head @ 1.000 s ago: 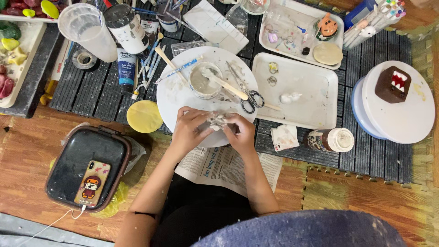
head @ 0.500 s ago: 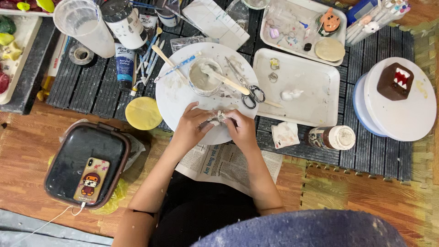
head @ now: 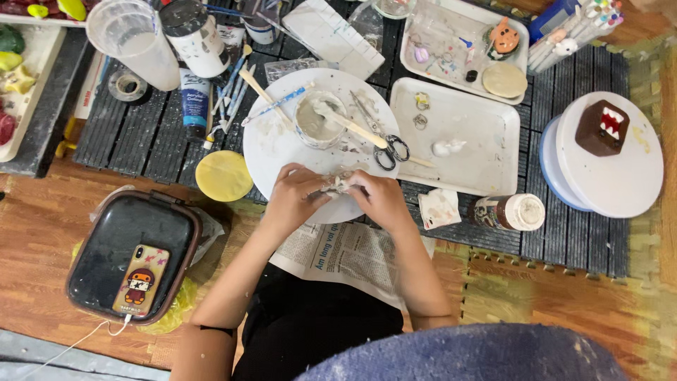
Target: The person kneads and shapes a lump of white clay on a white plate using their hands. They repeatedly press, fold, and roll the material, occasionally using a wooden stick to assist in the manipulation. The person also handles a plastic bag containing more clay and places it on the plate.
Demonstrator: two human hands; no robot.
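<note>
Both hands meet over the near edge of a round white turntable plate [head: 271, 144]. My left hand [head: 295, 197] and my right hand [head: 381, 197] together pinch a small pale lump of clay [head: 337, 185] between their fingertips. Just beyond the hands on the plate stands a small cup of grey slip [head: 319, 118] with a wooden stick [head: 356, 128] resting in it. Scissors [head: 384, 144] lie to the right of the cup. My forearms run down towards my dark lap.
A white tray [head: 486, 162] holds a small white figure [head: 448, 147]. To the right stands a white round stand [head: 627, 176] with a brown block figure [head: 601, 127]. A dark case [head: 113, 233] with a phone [head: 141, 280] lies left, beside a yellow disc [head: 223, 176]. Brushes, jars and a paint tube sit behind.
The hands stay on the clay lump at the plate's near edge, the fingers shifting only slightly. The view has tilted a little.
</note>
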